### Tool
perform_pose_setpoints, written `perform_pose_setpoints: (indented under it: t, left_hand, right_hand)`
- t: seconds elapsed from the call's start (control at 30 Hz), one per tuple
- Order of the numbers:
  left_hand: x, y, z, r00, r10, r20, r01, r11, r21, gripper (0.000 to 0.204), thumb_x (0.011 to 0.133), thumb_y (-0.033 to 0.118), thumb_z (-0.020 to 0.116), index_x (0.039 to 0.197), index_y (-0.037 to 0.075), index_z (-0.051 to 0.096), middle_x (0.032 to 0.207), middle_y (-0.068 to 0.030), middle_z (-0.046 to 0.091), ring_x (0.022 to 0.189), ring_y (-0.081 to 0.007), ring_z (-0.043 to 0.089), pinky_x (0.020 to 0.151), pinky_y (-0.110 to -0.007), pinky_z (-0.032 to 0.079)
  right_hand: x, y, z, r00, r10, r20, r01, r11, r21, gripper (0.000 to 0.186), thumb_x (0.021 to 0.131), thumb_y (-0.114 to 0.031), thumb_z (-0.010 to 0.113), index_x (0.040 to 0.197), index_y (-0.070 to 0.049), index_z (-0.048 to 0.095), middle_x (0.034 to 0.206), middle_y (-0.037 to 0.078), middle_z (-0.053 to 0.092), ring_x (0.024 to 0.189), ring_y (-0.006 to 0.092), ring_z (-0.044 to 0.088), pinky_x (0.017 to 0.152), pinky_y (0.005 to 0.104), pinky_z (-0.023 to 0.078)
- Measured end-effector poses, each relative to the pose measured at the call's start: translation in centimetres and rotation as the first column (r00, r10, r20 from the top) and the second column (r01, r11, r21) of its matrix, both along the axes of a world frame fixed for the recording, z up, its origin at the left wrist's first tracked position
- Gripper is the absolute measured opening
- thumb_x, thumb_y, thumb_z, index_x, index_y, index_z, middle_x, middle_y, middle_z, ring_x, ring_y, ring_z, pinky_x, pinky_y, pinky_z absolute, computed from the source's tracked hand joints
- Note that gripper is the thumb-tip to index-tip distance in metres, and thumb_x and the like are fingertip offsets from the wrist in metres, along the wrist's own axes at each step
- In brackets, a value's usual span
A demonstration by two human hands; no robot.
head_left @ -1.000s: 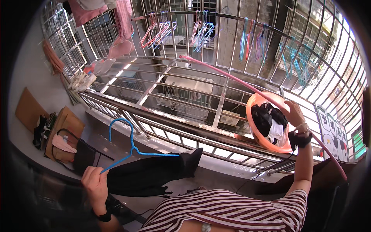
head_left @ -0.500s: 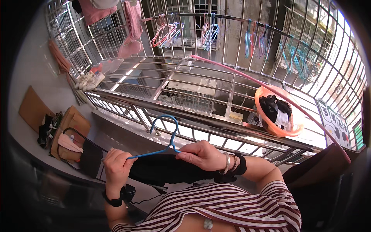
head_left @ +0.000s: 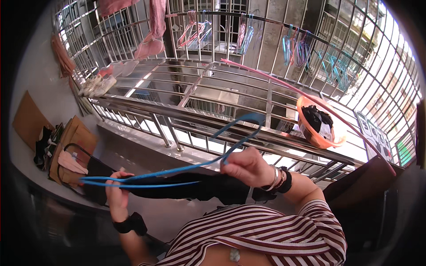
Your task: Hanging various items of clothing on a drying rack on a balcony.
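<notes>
The black garment [head_left: 222, 188], slung below and between my hands, could slip down if neither has hold of it, which I cannot tell. The blue hanger [head_left: 182, 167] could twist, since my right hand [head_left: 249, 167] pinches it near the neck while my left hand [head_left: 116, 195] touches it near one end, closure unclear. The garment looks limp; the hanger thin, tilted, its blurred hook [head_left: 250, 116] above my right hand.

Dressed in top of narrow maroon and white stripes [head_left: 262, 226], matching short right sleeve [head_left: 318, 215], with pale, stone-like pendant [head_left: 234, 254] at neckline. On left wrist [head_left: 120, 215], black strap [head_left: 123, 227] with boxy black module [head_left: 139, 223]; on right wrist [head_left: 266, 175], silver-coloured bangle [head_left: 276, 174], thin dark bracelet [head_left: 283, 177], black band [head_left: 288, 181].
</notes>
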State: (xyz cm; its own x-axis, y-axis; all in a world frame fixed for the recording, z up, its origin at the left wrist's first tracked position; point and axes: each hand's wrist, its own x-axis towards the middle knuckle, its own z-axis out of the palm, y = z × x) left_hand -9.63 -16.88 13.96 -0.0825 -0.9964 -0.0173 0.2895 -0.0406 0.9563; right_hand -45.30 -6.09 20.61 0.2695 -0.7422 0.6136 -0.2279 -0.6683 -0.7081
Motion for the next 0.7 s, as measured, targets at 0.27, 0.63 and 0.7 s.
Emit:
perform_pose_setpoints:
  t: [0.27, 0.63, 0.7]
  left_hand:
    - [-0.2, -1.3, 0.8, 0.980, -0.093, -0.178, 0.076, 0.992, -0.097, 0.012, 0.069, 0.006, 0.040, 0.077, 0.002, 0.048, 0.068, -0.0127, 0.051, 0.064, -0.0202, 0.050, 0.062, -0.028, 0.042]
    - [1.4, -1.3, 4.8, 0.786, 0.500, 0.364, -0.163, 0.735, -0.658, 0.023, 0.079, 0.017, 0.047, 0.076, -0.004, 0.057, 0.077, -0.0136, 0.056, 0.073, -0.0253, 0.054, 0.064, -0.035, 0.044]
    - [0.9, -1.6, 5.6, 0.754, 0.519, 0.402, -0.201, 0.765, -0.612, 0.022, 0.075, 0.016, 0.045, 0.075, -0.003, 0.056, 0.079, -0.0127, 0.055, 0.078, -0.0235, 0.053, 0.068, -0.035, 0.044]
  right_hand:
    - [-9.6, -7.9, 7.2, 0.523, -0.192, 0.831, 0.311, 0.950, 0.023, 0.024, 0.091, -0.022, 0.044, 0.099, -0.001, 0.052, 0.052, -0.003, 0.040, 0.039, 0.0048, 0.029, 0.035, 0.0202, 0.021]
    - [-35.2, -24.2, 4.8, 0.296, -0.919, 0.260, 0.881, 0.367, 0.298, 0.019, 0.083, -0.021, 0.054, 0.075, -0.006, 0.062, 0.050, 0.000, 0.050, 0.040, 0.0085, 0.044, 0.035, 0.0247, 0.032]
    - [-38.0, -27.3, 4.1, 0.232, -0.947, 0.221, 0.898, 0.296, 0.327, 0.016, 0.084, -0.021, 0.053, 0.085, -0.007, 0.061, 0.052, -0.002, 0.048, 0.040, 0.0079, 0.044, 0.034, 0.0238, 0.029]
